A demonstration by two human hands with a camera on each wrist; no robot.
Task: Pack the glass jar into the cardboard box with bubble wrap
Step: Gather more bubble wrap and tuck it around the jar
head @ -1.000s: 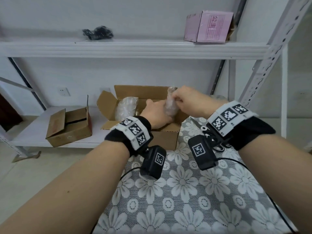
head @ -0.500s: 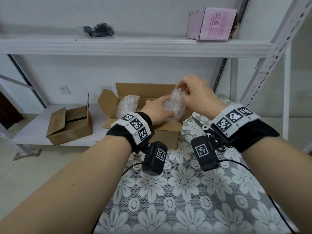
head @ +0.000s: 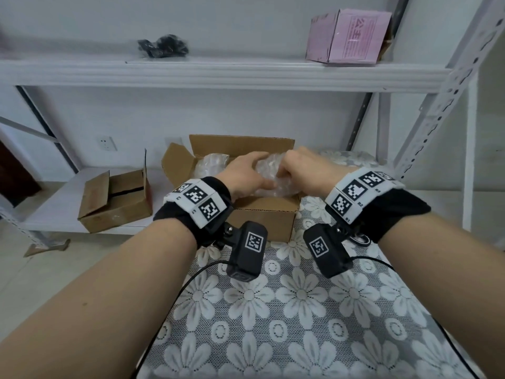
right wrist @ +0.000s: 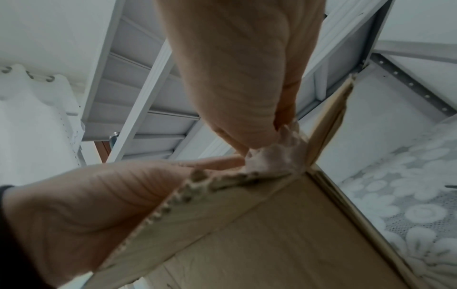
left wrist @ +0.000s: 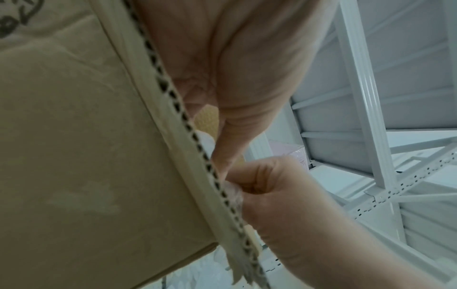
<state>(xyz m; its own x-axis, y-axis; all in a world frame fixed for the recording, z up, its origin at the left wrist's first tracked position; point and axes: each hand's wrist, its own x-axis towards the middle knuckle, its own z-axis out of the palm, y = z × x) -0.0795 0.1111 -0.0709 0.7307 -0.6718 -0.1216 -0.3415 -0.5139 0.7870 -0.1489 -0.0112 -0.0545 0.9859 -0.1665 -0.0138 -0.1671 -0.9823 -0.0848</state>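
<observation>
An open cardboard box (head: 262, 214) stands at the far edge of the flowered cloth. A bubble-wrapped bundle (head: 270, 176) sits low in the box mouth; no glass shows through the wrap. My left hand (head: 246, 173) cups the bundle from the left, fingers over its top and thumb toward me. From the right, my right hand (head: 303, 170) is balled up and pinches the wrap. The right wrist view shows that pinch on the bubble wrap (right wrist: 274, 156) at the box (right wrist: 259, 234) corner. A second clear wad (head: 210, 165) lies in the box's left part.
A smaller open cardboard box (head: 114, 201) rests on the low shelf to the left. The upper shelf (head: 218, 75) carries a pink box (head: 349, 36) and a black object (head: 164, 47). A perforated shelf upright (head: 437, 105) slants close on the right.
Both hands have come down with the bundle, from above the box rim into the box mouth. The right hand moved from the bundle's top to its right side.
</observation>
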